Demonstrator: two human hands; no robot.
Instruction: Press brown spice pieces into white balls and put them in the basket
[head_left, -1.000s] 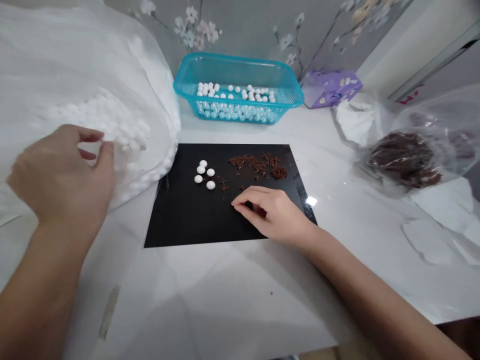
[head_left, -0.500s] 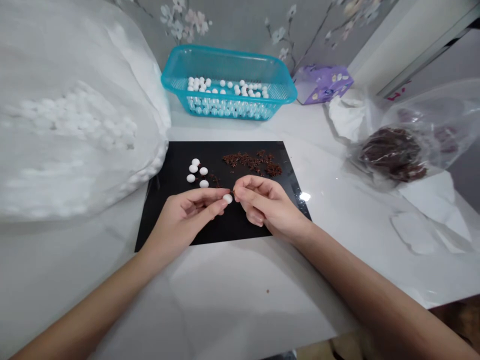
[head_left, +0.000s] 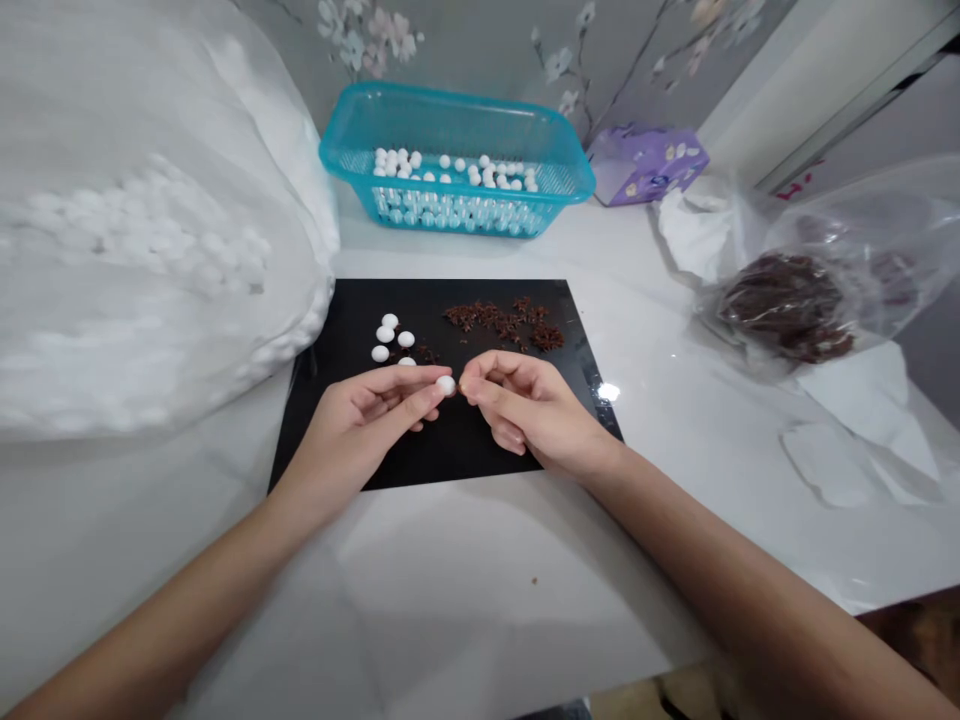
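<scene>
Between the thumb and forefinger of my left hand (head_left: pixel 367 415) is a small white ball (head_left: pixel 445 385). My right hand (head_left: pixel 529 405) is pinched just to the right of the ball, with a tiny reddish-brown piece at its fingertips, mostly hidden by them. Both hands are over a black mat (head_left: pixel 442 450). Several loose white balls (head_left: pixel 385 334) lie on the mat's left part, with brown bits beside them. A heap of small reddish-brown pieces (head_left: pixel 510 322) is spread over its back right.
A turquoise basket (head_left: pixel 457 195) holding many white balls stands behind the mat. On the left bulges a big bag of white balls (head_left: pixel 150 240). To the right are a purple tissue pack (head_left: pixel 646 165), a clear bag of brown pieces (head_left: pixel 787 300) and white paper (head_left: pixel 874 400).
My left hand has shifted slightly left and up with the white ball, which has turned in its fingers. My right fingertips have come slightly left, still close to the ball.
</scene>
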